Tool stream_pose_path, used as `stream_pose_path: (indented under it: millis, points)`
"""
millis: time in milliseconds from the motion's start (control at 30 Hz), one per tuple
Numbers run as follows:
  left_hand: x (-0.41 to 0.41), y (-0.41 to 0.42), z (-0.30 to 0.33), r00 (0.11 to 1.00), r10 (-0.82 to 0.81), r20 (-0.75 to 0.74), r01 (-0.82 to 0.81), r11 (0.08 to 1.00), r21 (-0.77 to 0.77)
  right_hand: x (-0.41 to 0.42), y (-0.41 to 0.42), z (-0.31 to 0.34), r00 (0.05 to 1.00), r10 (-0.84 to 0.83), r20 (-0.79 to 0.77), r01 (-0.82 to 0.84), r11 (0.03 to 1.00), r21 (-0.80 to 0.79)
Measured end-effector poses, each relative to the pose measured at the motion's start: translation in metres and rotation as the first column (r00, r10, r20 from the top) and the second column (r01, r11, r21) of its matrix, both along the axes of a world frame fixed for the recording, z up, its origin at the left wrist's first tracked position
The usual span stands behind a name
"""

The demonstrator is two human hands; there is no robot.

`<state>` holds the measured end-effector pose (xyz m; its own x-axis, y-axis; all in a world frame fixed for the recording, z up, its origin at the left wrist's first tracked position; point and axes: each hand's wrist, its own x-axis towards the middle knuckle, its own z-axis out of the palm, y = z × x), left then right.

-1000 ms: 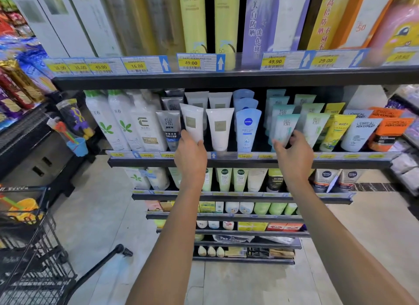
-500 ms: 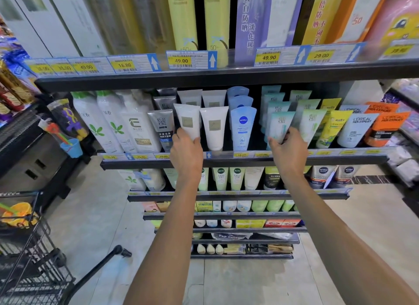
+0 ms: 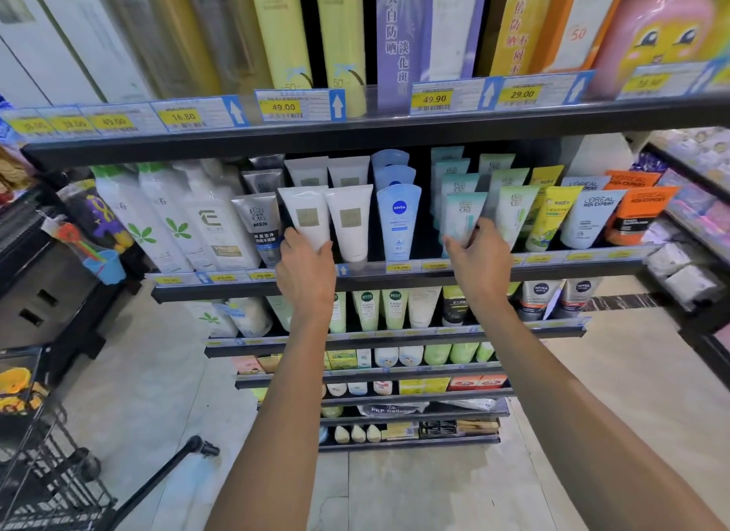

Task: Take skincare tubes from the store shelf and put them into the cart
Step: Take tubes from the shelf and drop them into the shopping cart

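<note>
Tubes (image 3: 306,218) in both hands (image 3: 306,271)

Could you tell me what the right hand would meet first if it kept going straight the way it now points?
The right hand already grips the front teal tube; pushed further, that tube would probably press into the matching tubes queued behind it, though depth is hard to judge.

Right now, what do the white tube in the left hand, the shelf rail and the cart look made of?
White tube: likely soft plastic, matte, flat crimped top edge; the left hand grips its lower end.
Shelf rail: probably painted metal, dark and slightly glossy, fronted by a clear plastic price strip.
Cart: dark wire grid, apparently coated metal; handle material unclear.
</note>
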<state>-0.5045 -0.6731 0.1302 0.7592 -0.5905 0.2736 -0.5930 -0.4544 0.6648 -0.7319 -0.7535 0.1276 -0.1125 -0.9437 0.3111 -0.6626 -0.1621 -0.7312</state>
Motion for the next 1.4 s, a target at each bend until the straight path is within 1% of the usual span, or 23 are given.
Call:
stream_pose_path:
  millis: [400,633,800,933,1067,1233,1400]
  points:
    - [-0.005,0.003,-0.001,1.000,0.010,0.018,-0.011,1.000,0.015,-0.005,0.002,0.001,1.000,0.028,-0.011,-0.028,1.000,0.001]
    - [-0.005,0.004,-0.002,1.000,-0.003,0.021,0.003,1.000,0.017,-0.013,0.002,-0.002,0.995,0.096,-0.036,-0.096,0.995,0.004]
    - [-0.004,0.009,-0.009,0.999,-0.046,0.015,0.046,0.999,-0.006,-0.026,0.013,-0.004,0.984,0.139,-0.110,-0.141,0.990,-0.011]
    - [-0.005,0.021,-0.015,0.994,-0.089,0.059,0.089,0.996,-0.006,-0.038,0.027,-0.007,0.961,0.169,-0.217,-0.175,0.985,-0.009]
    - [-0.012,0.037,-0.023,0.976,-0.152,0.154,0.151,0.988,0.019,-0.047,0.040,-0.015,0.921,0.219,-0.322,-0.238,0.971,-0.021]
    - [-0.026,0.053,-0.034,0.940,-0.223,0.258,0.189,0.971,0.149,-0.056,0.051,-0.025,0.889,0.256,-0.380,-0.299,0.953,-0.057]
    - [-0.036,0.058,-0.036,0.884,-0.314,0.346,0.249,0.943,0.220,-0.062,0.053,-0.034,0.835,0.301,-0.461,-0.373,0.925,-0.072]
